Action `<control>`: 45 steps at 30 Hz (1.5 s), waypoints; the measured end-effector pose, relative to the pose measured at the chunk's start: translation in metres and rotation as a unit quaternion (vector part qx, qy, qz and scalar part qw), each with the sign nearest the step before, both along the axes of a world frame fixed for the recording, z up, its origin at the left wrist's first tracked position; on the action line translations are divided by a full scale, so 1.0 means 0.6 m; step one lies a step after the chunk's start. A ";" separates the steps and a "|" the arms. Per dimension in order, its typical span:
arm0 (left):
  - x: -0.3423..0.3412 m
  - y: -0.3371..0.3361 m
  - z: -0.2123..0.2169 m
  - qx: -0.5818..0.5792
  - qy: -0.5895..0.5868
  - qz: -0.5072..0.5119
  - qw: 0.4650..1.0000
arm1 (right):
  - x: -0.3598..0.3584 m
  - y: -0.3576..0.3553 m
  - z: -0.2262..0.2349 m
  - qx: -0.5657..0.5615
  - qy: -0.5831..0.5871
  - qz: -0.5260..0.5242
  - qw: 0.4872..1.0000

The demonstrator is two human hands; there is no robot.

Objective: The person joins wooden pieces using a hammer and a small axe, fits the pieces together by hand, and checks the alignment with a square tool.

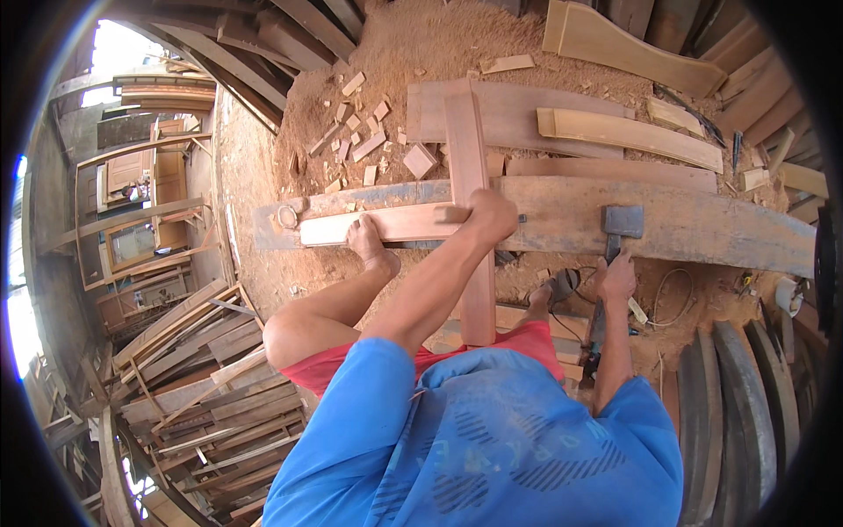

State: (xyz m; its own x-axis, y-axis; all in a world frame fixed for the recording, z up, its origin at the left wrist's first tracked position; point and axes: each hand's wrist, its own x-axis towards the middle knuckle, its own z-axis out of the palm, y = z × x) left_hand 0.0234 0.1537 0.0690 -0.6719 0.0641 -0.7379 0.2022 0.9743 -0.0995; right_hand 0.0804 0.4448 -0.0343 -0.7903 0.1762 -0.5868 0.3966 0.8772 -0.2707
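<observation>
My left hand (493,215) is closed around a chisel (452,213); its pale wooden handle sticks out to the left and a short dark metal end to the right. That hand is over the spot where a long reddish board (465,132), running away from me, meets a lighter board (338,230) lying crosswise. My bare left foot (369,246) presses on the lighter board. To the right, my right hand (617,277) grips the dark handle of a mallet (623,220) with a square grey head. The mallet head is over the thick work plank (702,224), apart from the chisel.
Wood offcuts (369,145) and sawdust lie beyond the plank. Several shaped boards (632,136) are at the far right. Curved dark timbers (738,413) stand at the near right, stacked lumber (228,395) at the left. A cable (676,303) loops near my right hand.
</observation>
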 end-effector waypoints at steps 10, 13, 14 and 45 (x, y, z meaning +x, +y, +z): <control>0.110 0.140 -0.012 0.147 -0.059 0.169 0.973 | 0.054 -0.130 -0.053 -0.545 -0.234 -0.308 0.744; 0.120 0.122 -0.007 0.151 -0.063 0.196 0.967 | 0.088 -0.178 -0.048 -0.591 -0.145 -0.376 0.699; 0.125 0.118 -0.003 0.153 -0.061 0.197 0.967 | 0.098 -0.191 -0.035 -0.589 -0.085 -0.391 0.702; 0.172 -0.201 -0.145 0.039 0.224 0.280 0.933 | -0.083 -0.181 -0.072 -0.011 0.163 0.323 0.932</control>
State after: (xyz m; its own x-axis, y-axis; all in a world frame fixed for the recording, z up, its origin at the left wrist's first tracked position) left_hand 0.1264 0.0329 -0.0180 -0.8559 -0.3479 -0.3826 -0.3859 0.9222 0.0248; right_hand 0.0305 0.3361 -0.0777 -0.8639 -0.4080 -0.2952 -0.3194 0.8971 -0.3052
